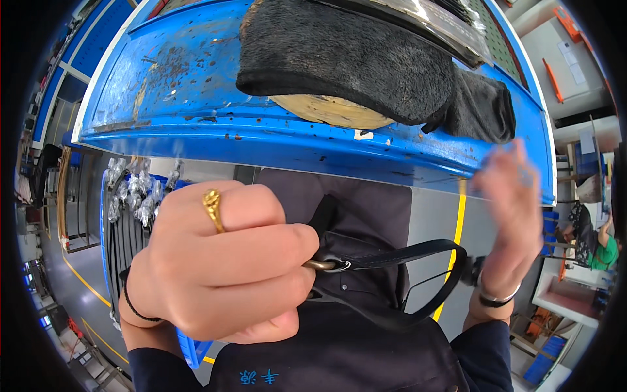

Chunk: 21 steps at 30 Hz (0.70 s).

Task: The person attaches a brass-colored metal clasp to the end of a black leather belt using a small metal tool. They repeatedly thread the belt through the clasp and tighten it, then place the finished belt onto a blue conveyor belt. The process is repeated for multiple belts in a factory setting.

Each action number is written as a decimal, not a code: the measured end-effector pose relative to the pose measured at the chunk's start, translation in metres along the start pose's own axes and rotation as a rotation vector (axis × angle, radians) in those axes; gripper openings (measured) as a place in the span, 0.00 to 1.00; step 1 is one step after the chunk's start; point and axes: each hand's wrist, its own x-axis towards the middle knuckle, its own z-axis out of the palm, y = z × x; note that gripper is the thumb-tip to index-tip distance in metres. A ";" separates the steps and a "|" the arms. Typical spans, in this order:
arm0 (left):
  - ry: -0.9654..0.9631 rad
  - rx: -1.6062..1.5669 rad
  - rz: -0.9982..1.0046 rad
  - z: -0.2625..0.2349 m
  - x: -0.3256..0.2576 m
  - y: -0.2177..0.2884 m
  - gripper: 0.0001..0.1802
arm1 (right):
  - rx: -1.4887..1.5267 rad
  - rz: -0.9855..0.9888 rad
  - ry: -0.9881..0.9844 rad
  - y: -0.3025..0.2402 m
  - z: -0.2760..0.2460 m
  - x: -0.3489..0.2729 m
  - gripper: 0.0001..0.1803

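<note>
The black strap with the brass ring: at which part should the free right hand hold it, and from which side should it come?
Probably the loop end of the black strap, which curves out into open air toward the right hand. Coming from the right suits best: the left hand already covers the brass ring, and the blue table blocks above.

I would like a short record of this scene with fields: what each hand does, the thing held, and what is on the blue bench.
left hand: closed in a fist on the black strap, near its brass ring; wears a gold ring
right hand: raised, blurred, holds nothing visible
black strap: loops between the hands
blue bench: worn paint; bears a dark fuzzy cloth over a tan disc
</note>
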 end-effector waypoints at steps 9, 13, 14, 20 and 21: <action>0.014 0.166 0.047 -0.001 0.004 0.010 0.15 | -0.853 0.234 -0.062 0.066 -0.007 0.006 0.18; 0.009 0.196 0.091 0.000 0.004 0.011 0.17 | -0.504 0.156 -0.047 0.027 -0.014 0.006 0.23; 0.009 0.197 0.112 0.001 0.005 0.010 0.17 | -0.374 0.107 -0.056 0.014 -0.011 0.004 0.25; -0.026 0.201 0.092 0.001 0.008 0.013 0.18 | -0.108 -0.269 -0.184 -0.011 0.003 -0.005 0.32; -0.026 0.199 0.101 0.001 0.008 0.012 0.18 | -0.093 -0.287 -0.193 -0.014 0.005 -0.005 0.31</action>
